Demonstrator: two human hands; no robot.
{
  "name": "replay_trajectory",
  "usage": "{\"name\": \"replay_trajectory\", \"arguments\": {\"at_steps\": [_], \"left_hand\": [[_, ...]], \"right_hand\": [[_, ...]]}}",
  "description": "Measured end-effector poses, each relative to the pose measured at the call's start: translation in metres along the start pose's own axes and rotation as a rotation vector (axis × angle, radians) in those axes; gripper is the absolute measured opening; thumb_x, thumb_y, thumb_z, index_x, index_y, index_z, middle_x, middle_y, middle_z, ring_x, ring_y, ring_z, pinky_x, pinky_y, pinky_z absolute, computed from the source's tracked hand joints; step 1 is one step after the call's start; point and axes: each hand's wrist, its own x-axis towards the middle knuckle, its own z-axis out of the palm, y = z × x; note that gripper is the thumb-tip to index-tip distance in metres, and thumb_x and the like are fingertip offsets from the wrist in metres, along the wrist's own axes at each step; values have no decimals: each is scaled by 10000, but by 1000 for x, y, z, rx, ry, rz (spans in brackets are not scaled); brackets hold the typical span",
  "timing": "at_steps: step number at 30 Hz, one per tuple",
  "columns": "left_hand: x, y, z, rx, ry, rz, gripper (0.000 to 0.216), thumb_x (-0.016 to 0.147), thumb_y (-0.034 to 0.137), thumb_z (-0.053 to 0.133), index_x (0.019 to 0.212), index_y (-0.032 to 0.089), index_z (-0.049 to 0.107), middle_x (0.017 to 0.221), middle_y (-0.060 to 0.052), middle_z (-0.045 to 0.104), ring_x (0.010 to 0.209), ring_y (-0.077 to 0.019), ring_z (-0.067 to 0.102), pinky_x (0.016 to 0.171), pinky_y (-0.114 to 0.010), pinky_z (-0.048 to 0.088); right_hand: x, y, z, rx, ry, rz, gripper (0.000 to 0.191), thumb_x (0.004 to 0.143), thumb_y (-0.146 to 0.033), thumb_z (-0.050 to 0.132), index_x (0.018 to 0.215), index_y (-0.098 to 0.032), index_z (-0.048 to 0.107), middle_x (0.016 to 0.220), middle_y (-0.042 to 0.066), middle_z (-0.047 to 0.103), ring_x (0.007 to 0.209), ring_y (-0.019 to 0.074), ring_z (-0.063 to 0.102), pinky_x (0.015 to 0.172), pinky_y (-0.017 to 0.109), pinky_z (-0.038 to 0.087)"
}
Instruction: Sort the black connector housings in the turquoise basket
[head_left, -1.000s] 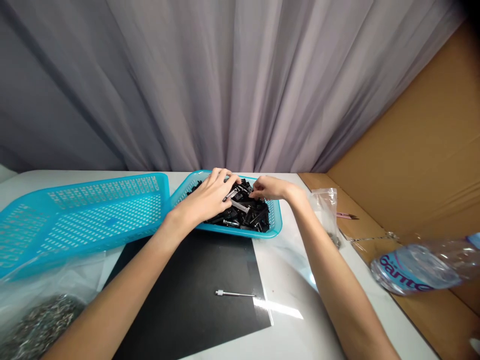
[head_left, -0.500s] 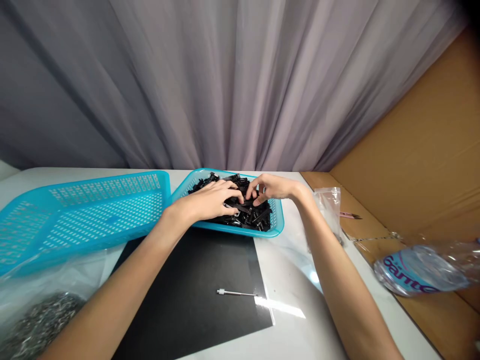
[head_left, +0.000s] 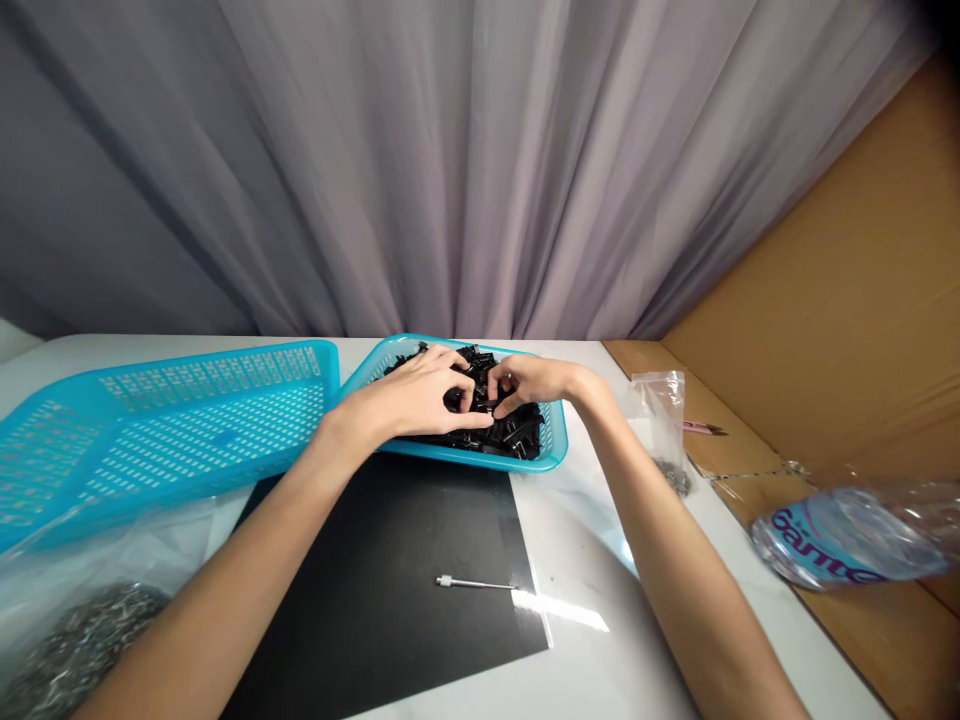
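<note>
Small black plastic parts point(head_left: 517, 432) fill a blue plastic basket point(head_left: 555, 452). My left hand point(head_left: 427, 392) lies over the left and middle of the pile. Its fingers are bent and its thumb stretches to the right, with a gap between thumb and index finger. From the right, my right hand point(head_left: 529, 380) reaches into the same basket, with curved fingers apart and thumb low among the parts. The fingertips of both hands are close together at the pile. No part is clearly gripped in either hand, though some fingertips are partly hidden.
A second blue basket point(head_left: 217, 432) stands to the left. A clear bag of small metal pieces point(head_left: 90, 630) sits front left. A thin metal tool point(head_left: 472, 583) lies on a black mat point(head_left: 390, 620). Farther right are a small clear bag point(head_left: 664, 420), a pencil point(head_left: 701, 428) and a water bottle point(head_left: 840, 540).
My left hand has opened wider, its thumb now reaching farther right. My right hand has shifted slightly left and down over the parts.
</note>
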Motion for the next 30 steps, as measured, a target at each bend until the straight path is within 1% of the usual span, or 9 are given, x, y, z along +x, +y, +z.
{"name": "replay_trajectory", "arguments": {"at_steps": [4, 6, 8, 10, 14, 18, 21, 25, 30], "left_hand": [[2, 17, 6, 88, 175, 71, 273, 799, 400, 794, 925, 198, 660, 1336, -113, 501, 1290, -333, 444, 1098, -502, 389], [3, 25, 11, 103, 182, 110, 233, 789, 235, 762, 998, 215, 662, 1337, -101, 496, 1272, -324, 453, 1093, -507, 387], [4, 31, 17, 99, 158, 139, 139, 812, 177, 707, 941, 225, 689, 1307, -86, 522, 1286, -319, 448, 1121, -518, 351], [5, 35, 22, 95, 161, 138, 23, 847, 222, 693, 866, 210, 694, 1280, -95, 543, 1295, -324, 444, 1138, -525, 327], [5, 38, 27, 81, 164, 100, 235, 860, 408, 724, 877, 188, 642, 1255, -118, 540, 1270, -340, 449, 1096, -518, 383], [4, 38, 23, 101, 178, 148, 218, 836, 235, 705, 1038, 206, 630, 1308, -119, 499, 1286, -332, 434, 1078, -497, 404], [3, 40, 22, 85, 125, 184, 155, 834, 137, 649, 957, 227, 676, 1308, -93, 509, 1299, -310, 435, 1107, -481, 385], [3, 48, 22, 126, 91, 158, 103, 886, 153, 606, 836, 183, 691, 1254, -119, 556, 1288, -298, 465, 1129, -452, 378], [0, 50, 13, 144, 37, 126, 169, 874, 350, 751, 827, 189, 737, 1301, -125, 565, 1335, -331, 442, 1161, -479, 339]], "right_hand": [[-9, 0, -8, 23, 6, 24, 142, 788, -231, 791, 882, -171, 703, 785, -16, 634, 749, 145, 557, 665, 250, 421], [-17, 3, -14, 43, 22, 15, 99, 819, -226, 752, 883, -175, 696, 762, -15, 637, 734, 146, 568, 662, 255, 442], [-27, 7, -21, 136, 34, 4, 56, 848, -198, 704, 892, -172, 680, 763, -7, 645, 726, 146, 599, 666, 258, 486], [-35, 11, -26, 267, 80, 2, 38, 869, -178, 676, 899, -169, 653, 807, 10, 668, 730, 147, 643, 683, 270, 538], [-45, 13, -33, 391, 208, 13, 126, 886, -242, 722, 877, -163, 624, 790, 24, 674, 714, 156, 688, 689, 289, 584], [-47, 14, -34, 413, 200, 34, 198, 892, -313, 754, 880, -162, 627, 783, 29, 686, 719, 162, 700, 709, 299, 598], [-44, 18, -33, 393, 199, 50, 128, 917, -259, 716, 896, -164, 632, 800, 34, 695, 703, 158, 695, 683, 289, 591], [-41, 26, -31, 355, 198, 57, 63, 932, -211, 675, 922, -160, 638, 778, 33, 687, 694, 162, 691, 655, 277, 574], [-41, 31, -31, 318, 212, 102, 79, 919, -221, 688, 936, -157, 645, 758, 33, 681, 689, 160, 679, 648, 269, 566]]}}
